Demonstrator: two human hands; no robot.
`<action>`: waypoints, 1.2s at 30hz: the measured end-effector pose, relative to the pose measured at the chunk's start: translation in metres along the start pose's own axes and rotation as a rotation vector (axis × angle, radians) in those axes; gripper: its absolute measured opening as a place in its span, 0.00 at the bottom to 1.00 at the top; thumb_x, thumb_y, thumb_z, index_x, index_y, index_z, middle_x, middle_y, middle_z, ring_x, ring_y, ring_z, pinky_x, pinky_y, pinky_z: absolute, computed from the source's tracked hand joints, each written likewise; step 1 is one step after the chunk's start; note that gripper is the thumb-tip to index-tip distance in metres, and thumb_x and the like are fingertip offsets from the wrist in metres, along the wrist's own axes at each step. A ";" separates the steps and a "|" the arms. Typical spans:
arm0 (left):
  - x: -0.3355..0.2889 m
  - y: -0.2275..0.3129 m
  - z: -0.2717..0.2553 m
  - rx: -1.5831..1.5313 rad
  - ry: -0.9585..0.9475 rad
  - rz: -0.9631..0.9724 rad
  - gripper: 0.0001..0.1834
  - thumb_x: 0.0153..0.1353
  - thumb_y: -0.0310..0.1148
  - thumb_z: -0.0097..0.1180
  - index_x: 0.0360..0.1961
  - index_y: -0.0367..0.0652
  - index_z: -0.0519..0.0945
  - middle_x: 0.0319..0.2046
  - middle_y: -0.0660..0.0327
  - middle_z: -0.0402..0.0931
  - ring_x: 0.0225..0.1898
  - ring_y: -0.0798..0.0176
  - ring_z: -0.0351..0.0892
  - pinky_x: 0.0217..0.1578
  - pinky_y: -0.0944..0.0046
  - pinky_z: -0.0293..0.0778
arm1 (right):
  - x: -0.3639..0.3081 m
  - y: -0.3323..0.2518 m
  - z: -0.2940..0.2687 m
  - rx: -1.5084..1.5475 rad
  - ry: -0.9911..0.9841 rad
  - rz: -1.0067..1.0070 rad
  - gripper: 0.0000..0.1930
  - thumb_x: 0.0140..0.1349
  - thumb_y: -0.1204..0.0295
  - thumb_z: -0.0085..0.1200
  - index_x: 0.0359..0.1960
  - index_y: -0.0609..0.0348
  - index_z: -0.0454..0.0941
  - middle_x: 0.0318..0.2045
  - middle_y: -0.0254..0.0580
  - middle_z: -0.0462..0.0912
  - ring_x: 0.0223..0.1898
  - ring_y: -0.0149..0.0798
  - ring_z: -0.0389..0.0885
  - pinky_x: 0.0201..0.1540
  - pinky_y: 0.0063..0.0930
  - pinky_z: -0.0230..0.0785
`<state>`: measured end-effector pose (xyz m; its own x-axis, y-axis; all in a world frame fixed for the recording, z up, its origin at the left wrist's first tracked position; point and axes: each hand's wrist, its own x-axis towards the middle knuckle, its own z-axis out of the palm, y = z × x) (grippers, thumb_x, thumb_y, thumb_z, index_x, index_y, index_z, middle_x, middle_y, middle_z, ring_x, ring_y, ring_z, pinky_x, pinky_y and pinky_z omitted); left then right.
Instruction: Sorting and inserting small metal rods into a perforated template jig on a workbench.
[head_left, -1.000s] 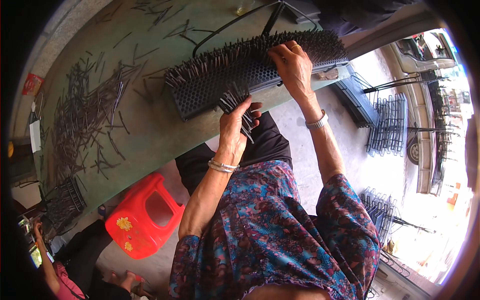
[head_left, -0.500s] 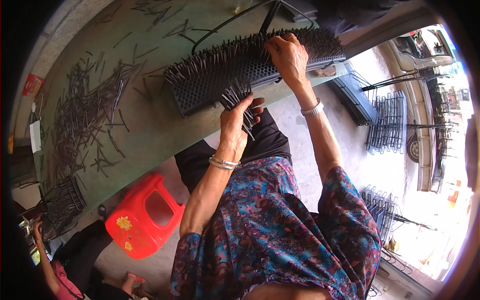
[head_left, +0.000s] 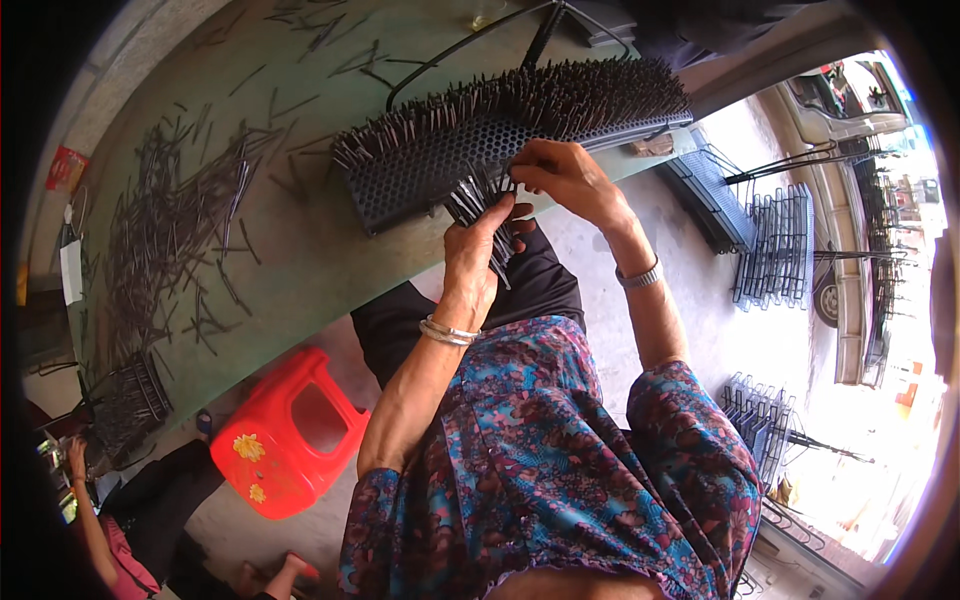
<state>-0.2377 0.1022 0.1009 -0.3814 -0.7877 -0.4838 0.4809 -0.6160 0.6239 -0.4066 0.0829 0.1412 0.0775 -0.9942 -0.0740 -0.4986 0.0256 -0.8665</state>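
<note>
My left hand (head_left: pixel 472 250) is wrapped round a bundle of thin dark sticks (head_left: pixel 468 200), their ends fanning out above the thumb. At the upper ends of that bundle, my right hand (head_left: pixel 572 180) pinches with thumb and forefinger on a stick. Just beyond both hands lies a long black perforated rack (head_left: pixel 400 190) at the table's edge. Dark sticks (head_left: pixel 560 95) stand upright, close together, in its far rows and right part. Bare holes show along the near side and at the left end.
Loose sticks (head_left: pixel 160 220) lie heaped on the green table (head_left: pixel 300 240). A red plastic stool (head_left: pixel 270 440) stands below its edge. At lower left, another person's arm (head_left: pixel 92 520) reaches toward a second filled rack (head_left: pixel 130 400). Stacked black racks (head_left: pixel 710 195) stand on the floor at right.
My right hand has come back from the standing sticks on the rack, down and toward me, to the bundle. My left hand has barely moved and keeps its hold.
</note>
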 end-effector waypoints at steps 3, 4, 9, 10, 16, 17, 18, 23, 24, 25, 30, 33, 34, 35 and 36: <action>0.005 -0.003 -0.008 -0.094 0.014 -0.053 0.11 0.63 0.33 0.59 0.44 0.40 0.79 0.36 0.55 0.83 0.36 0.59 0.85 0.29 0.62 0.78 | -0.006 -0.003 -0.004 0.122 -0.003 0.032 0.08 0.63 0.73 0.55 0.39 0.68 0.79 0.29 0.40 0.83 0.32 0.29 0.81 0.37 0.24 0.74; 0.006 -0.002 -0.009 -0.108 0.027 -0.057 0.10 0.64 0.33 0.57 0.44 0.41 0.78 0.37 0.54 0.83 0.37 0.57 0.85 0.34 0.58 0.81 | -0.011 -0.007 -0.005 0.199 0.016 0.064 0.08 0.64 0.74 0.54 0.40 0.67 0.78 0.29 0.38 0.82 0.32 0.28 0.81 0.37 0.23 0.74; 0.018 -0.004 -0.022 -0.186 0.033 -0.103 0.10 0.67 0.35 0.54 0.44 0.41 0.76 0.39 0.51 0.82 0.41 0.55 0.83 0.42 0.51 0.81 | -0.018 -0.009 -0.012 -0.071 0.660 -0.065 0.06 0.64 0.77 0.52 0.39 0.66 0.76 0.29 0.43 0.85 0.29 0.34 0.85 0.34 0.24 0.75; 0.019 -0.004 -0.022 -0.216 0.006 -0.120 0.10 0.67 0.34 0.54 0.44 0.41 0.76 0.39 0.51 0.82 0.41 0.55 0.83 0.43 0.50 0.80 | -0.016 -0.011 -0.015 -0.146 0.714 -0.106 0.04 0.63 0.77 0.52 0.38 0.64 0.75 0.28 0.44 0.84 0.29 0.35 0.85 0.32 0.25 0.74; 0.017 -0.008 -0.018 -0.229 0.012 -0.098 0.10 0.67 0.35 0.53 0.46 0.43 0.76 0.39 0.52 0.81 0.39 0.59 0.82 0.43 0.52 0.80 | 0.004 0.014 -0.019 -0.266 0.769 -0.266 0.03 0.62 0.78 0.54 0.36 0.63 0.75 0.24 0.46 0.81 0.25 0.40 0.83 0.28 0.29 0.71; 0.017 -0.008 -0.018 -0.220 0.007 -0.085 0.10 0.67 0.35 0.53 0.46 0.44 0.76 0.39 0.52 0.81 0.37 0.61 0.81 0.43 0.53 0.80 | 0.004 0.016 -0.020 -0.265 0.768 -0.265 0.03 0.62 0.78 0.54 0.36 0.63 0.75 0.24 0.46 0.81 0.25 0.40 0.83 0.28 0.29 0.71; 0.016 -0.008 -0.018 -0.219 0.008 -0.086 0.10 0.67 0.35 0.53 0.46 0.44 0.76 0.39 0.52 0.81 0.37 0.61 0.81 0.43 0.53 0.80 | 0.004 0.017 -0.022 -0.315 0.732 -0.216 0.04 0.63 0.78 0.54 0.38 0.64 0.75 0.28 0.45 0.83 0.30 0.37 0.85 0.31 0.26 0.73; 0.013 -0.003 -0.016 -0.212 0.055 -0.116 0.09 0.66 0.34 0.54 0.44 0.43 0.78 0.35 0.55 0.82 0.28 0.68 0.78 0.29 0.63 0.77 | 0.005 0.015 -0.027 -0.339 0.656 -0.158 0.05 0.65 0.77 0.53 0.40 0.65 0.75 0.31 0.44 0.84 0.34 0.34 0.87 0.34 0.24 0.75; 0.013 -0.003 -0.016 -0.211 0.054 -0.116 0.09 0.66 0.34 0.54 0.44 0.43 0.78 0.35 0.55 0.82 0.28 0.68 0.78 0.29 0.63 0.77 | 0.006 0.016 -0.026 -0.319 0.666 -0.206 0.04 0.63 0.78 0.54 0.38 0.64 0.75 0.29 0.47 0.82 0.29 0.38 0.84 0.31 0.27 0.73; 0.014 -0.004 -0.017 -0.182 0.046 -0.129 0.09 0.66 0.35 0.55 0.45 0.45 0.78 0.35 0.56 0.82 0.28 0.68 0.77 0.29 0.64 0.76 | 0.006 0.017 -0.025 -0.298 0.675 -0.255 0.04 0.61 0.79 0.54 0.37 0.63 0.75 0.26 0.49 0.81 0.25 0.42 0.81 0.28 0.31 0.71; 0.012 -0.003 -0.014 -0.125 0.033 -0.137 0.10 0.65 0.35 0.58 0.45 0.46 0.79 0.34 0.59 0.82 0.27 0.70 0.75 0.26 0.66 0.71 | 0.010 0.028 -0.026 -0.361 0.594 -0.257 0.05 0.60 0.78 0.56 0.38 0.61 0.78 0.30 0.48 0.79 0.29 0.46 0.80 0.31 0.33 0.72; 0.010 -0.002 -0.012 -0.127 0.014 -0.138 0.12 0.63 0.36 0.60 0.45 0.46 0.79 0.33 0.59 0.81 0.26 0.70 0.73 0.25 0.68 0.70 | 0.014 0.030 -0.025 -0.505 0.609 -0.259 0.05 0.60 0.75 0.57 0.38 0.57 0.81 0.32 0.44 0.77 0.30 0.43 0.79 0.33 0.32 0.71; 0.007 0.000 -0.010 -0.125 0.009 -0.127 0.12 0.63 0.36 0.61 0.46 0.45 0.79 0.32 0.60 0.81 0.25 0.70 0.73 0.24 0.69 0.69 | 0.015 0.029 -0.024 -0.589 0.634 -0.249 0.06 0.61 0.73 0.58 0.39 0.55 0.82 0.33 0.41 0.77 0.30 0.39 0.79 0.33 0.29 0.71; 0.006 0.001 -0.008 -0.122 0.003 -0.115 0.13 0.62 0.36 0.61 0.46 0.44 0.79 0.30 0.60 0.80 0.24 0.71 0.72 0.23 0.69 0.68 | 0.017 0.028 -0.024 -0.588 0.634 -0.249 0.06 0.61 0.73 0.58 0.39 0.55 0.82 0.33 0.41 0.77 0.30 0.39 0.79 0.33 0.29 0.71; 0.006 0.001 -0.007 -0.121 0.003 -0.116 0.13 0.62 0.36 0.61 0.46 0.44 0.79 0.30 0.60 0.80 0.24 0.71 0.72 0.23 0.69 0.68 | 0.018 0.028 -0.023 -0.615 0.647 -0.228 0.06 0.61 0.71 0.59 0.39 0.54 0.83 0.34 0.41 0.77 0.31 0.39 0.79 0.33 0.30 0.71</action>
<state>-0.2339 0.0969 0.0938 -0.4378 -0.7113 -0.5499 0.5253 -0.6988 0.4856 -0.4387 0.0634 0.1274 -0.1751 -0.8378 0.5172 -0.9161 -0.0539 -0.3974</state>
